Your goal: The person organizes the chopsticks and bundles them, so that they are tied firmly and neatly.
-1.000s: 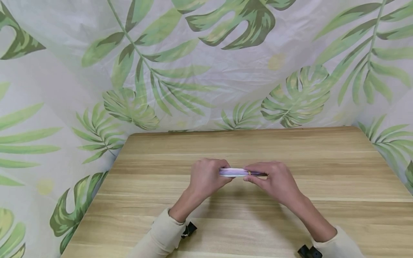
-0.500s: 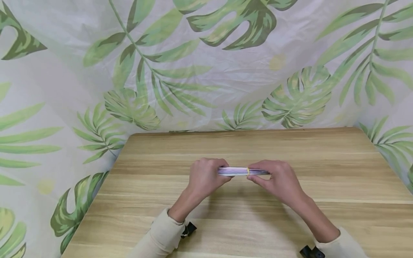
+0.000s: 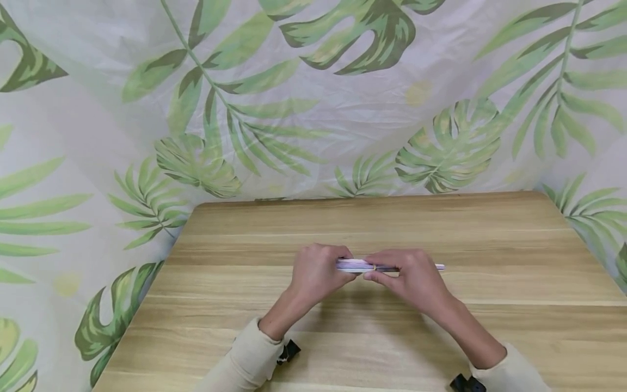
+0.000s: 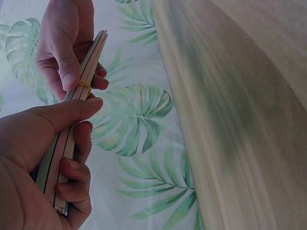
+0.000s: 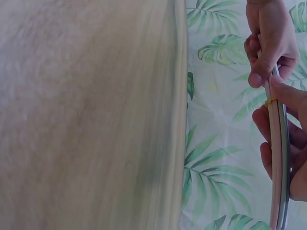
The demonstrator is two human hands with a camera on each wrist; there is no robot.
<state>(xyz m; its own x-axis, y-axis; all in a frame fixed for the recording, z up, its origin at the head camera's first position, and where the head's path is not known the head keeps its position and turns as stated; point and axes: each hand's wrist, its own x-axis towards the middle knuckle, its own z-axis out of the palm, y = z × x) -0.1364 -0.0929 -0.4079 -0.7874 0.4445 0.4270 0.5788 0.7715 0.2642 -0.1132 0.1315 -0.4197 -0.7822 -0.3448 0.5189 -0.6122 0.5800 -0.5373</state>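
Note:
Both hands hold a slim, layered stack (image 3: 350, 265) of pale lilac, pink, green and dark layers, seen edge-on above the table. A thin yellow band (image 4: 85, 87) loops round it. My left hand (image 3: 319, 272) grips the stack's left part, thumb along the near side and fingers curled round behind. Pinching close to the band, my right hand (image 3: 418, 277) has its thumb and fingers on opposite faces. The stack's right tip pokes out past the right hand in the head view. In the right wrist view the stack (image 5: 278, 158) runs lengthwise through both hands. Its broad faces are mostly hidden.
A wood-grain table (image 3: 343, 337) spreads beneath the hands. Behind and beside it hangs a pale cloth (image 3: 352, 120) printed with green leaves. Black wrist cameras sit at both cream sleeves (image 3: 250, 348).
The right hand has shifted left, closer to the left hand, and the stack's tip now shows beyond it. Its fingers, just right of the band half a second ago, now cover round the band.

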